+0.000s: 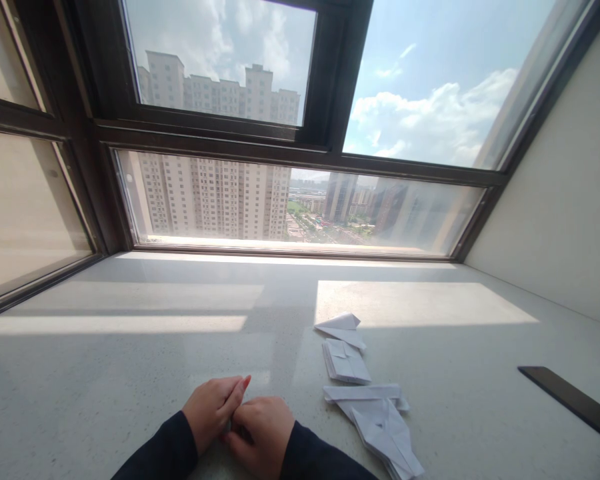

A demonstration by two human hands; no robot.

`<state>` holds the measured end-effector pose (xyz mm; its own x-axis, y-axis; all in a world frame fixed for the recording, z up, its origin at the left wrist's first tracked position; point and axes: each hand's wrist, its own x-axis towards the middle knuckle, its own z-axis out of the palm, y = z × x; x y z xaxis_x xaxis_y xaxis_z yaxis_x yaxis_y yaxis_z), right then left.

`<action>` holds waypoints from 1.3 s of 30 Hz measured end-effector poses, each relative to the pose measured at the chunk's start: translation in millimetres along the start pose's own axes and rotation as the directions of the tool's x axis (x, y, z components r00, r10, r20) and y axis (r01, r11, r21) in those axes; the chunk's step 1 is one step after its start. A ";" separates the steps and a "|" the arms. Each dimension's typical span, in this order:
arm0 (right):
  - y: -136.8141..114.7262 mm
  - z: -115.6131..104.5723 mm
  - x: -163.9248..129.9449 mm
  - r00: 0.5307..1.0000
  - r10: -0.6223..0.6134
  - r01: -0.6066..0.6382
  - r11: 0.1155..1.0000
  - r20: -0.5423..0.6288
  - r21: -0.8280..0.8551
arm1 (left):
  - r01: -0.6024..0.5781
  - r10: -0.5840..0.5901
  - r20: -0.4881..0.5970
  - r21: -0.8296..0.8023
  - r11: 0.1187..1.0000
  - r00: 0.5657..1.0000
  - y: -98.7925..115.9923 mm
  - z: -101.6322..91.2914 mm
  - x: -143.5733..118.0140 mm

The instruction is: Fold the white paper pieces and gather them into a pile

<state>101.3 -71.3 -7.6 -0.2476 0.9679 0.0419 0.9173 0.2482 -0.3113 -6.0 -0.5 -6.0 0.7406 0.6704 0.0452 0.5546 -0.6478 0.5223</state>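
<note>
My left hand point(211, 408) and my right hand point(266, 430) meet low in the view, above the pale speckled sill. Both have curled fingers and touch each other, the left thumb lying along the top. Whatever may be between them is hidden by the fingers. Just right of my hands lie white folded papers: a paper plane point(341, 325) farthest away, a square folded paper stack point(347, 363) in the middle, and a larger pile of folded paper pieces point(386, 433) nearest me. Neither hand touches these papers.
Dark window frames point(220, 141) border the sill point(130, 373) at the back and left, with tall buildings outside. A white wall point(555, 200) closes the right side. At the far right lies a flat dark slab point(573, 400). Sunlit patches cross the sill.
</note>
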 end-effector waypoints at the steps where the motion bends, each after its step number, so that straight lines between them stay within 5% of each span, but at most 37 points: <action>1: 0.2 0.2 0.1 1.000 -0.001 0.001 1.000 -0.001 0.000 | -0.002 0.002 -0.001 0.002 1.000 1.000 -0.2 0.1 0.0; 39: 2.4 2.5 0.9 0.999 -0.012 0.012 1.000 -0.042 -0.012 | -0.001 0.002 -0.006 0.023 1.000 1.000 -1.3 2.3 0.2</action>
<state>102.5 -69.9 -10.7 -0.2454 0.9656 0.0857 0.9179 0.2599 -0.2998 -5.7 -0.4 -8.7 0.7393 0.6715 0.0510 0.5621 -0.6570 0.5024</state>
